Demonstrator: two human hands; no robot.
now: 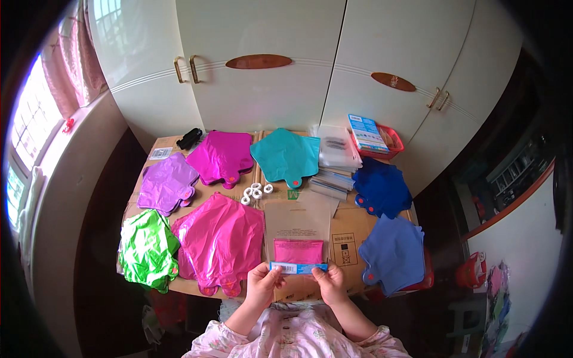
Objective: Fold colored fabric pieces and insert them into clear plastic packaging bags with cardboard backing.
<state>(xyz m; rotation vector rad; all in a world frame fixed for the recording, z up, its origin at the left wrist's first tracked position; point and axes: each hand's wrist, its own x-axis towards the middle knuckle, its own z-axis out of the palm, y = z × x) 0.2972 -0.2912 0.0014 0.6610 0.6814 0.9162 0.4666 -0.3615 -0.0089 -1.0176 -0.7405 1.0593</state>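
Between my two hands is a clear plastic bag [296,222] with a blue and white label strip along its near end and a folded pink foil piece [298,251] inside. My left hand [263,284] pinches the left end of the strip, thumb on top. At the right end, my right hand [329,283] grips it the same way. The bag lies out flat, away from me, over the cardboard. Closest to my left hand is a stack of large pink star-shaped foil balloons [221,238], uninflated.
On the cardboard-covered table [343,224] lie green [147,247], purple [167,182], magenta [221,156], teal [286,155], navy [384,190] and blue [394,253] foil stacks. White ribbon rolls [256,191], clear bags [338,146] and a red basket [391,142] stand farther back. Cabinets [262,30] rise behind.
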